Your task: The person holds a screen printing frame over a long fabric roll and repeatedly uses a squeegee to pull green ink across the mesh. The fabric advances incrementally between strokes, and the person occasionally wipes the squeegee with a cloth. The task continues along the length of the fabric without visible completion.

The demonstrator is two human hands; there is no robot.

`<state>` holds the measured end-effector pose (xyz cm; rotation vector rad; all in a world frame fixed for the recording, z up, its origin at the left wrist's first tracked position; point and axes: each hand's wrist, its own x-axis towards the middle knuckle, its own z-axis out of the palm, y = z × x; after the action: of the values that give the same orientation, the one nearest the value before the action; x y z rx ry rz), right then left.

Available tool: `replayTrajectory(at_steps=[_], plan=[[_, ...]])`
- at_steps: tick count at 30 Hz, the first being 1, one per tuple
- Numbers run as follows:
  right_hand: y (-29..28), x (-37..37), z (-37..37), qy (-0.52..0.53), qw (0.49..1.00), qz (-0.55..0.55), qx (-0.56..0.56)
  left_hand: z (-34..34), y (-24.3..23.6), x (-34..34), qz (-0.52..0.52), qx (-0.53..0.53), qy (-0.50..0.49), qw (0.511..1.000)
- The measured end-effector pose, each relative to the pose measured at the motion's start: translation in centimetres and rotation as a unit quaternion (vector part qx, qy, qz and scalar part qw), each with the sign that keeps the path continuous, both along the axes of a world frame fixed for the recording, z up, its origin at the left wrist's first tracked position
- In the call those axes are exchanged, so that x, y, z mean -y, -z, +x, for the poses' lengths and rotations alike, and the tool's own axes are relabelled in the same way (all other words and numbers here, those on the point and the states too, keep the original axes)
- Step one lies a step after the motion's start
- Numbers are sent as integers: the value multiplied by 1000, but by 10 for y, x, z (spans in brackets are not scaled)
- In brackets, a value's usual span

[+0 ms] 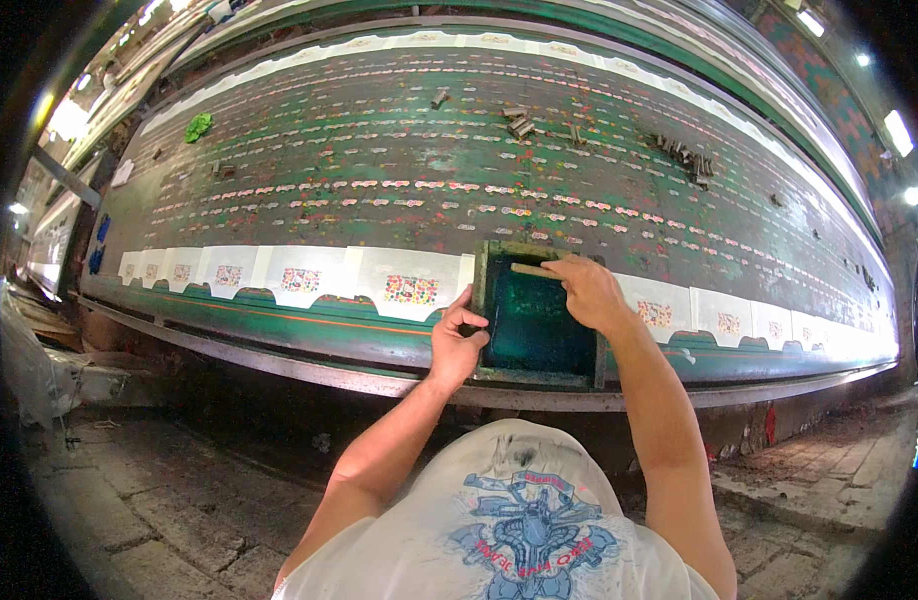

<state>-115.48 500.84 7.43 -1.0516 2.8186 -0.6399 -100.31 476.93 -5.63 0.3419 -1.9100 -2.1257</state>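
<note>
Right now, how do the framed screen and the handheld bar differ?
The framed screen is broad and boxy; the bar is small and slim. The screen is dark teal inside; the bar is pale tan. The left hand touches the screen's edge; the right hand holds the bar. Both look rectangular.

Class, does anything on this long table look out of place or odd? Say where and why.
Yes: a crumpled green item sits on the table, far left, and small dark pieces lie in untidy clumps farther right. Both look stray beside the neatly rowed white printed sheets; I cannot identify them.
</note>
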Motion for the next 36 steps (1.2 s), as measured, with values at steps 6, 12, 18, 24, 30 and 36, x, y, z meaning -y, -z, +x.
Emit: replayTrajectory(at_steps=[6,12,18,24,30,36], plan=[[-2,2,40,-44,998,35,-31,4,8,3,84,-15,11,996],[1,-7,105,-57,998,15,-23,4,-1,-2,7,-17,11,1000],[1,-11,152,-36,999,-7,-11,3,-8,-5,-197,-29,-1,980],[3,-44,171,8,995,-101,25,0,-4,-2,-201,-47,-2,979],[32,-104,181,225,941,-253,28,-4,-50,-28,-175,-77,17,982],[30,-189,170,247,910,-327,60,-21,-52,-111,-164,-98,30,981]])
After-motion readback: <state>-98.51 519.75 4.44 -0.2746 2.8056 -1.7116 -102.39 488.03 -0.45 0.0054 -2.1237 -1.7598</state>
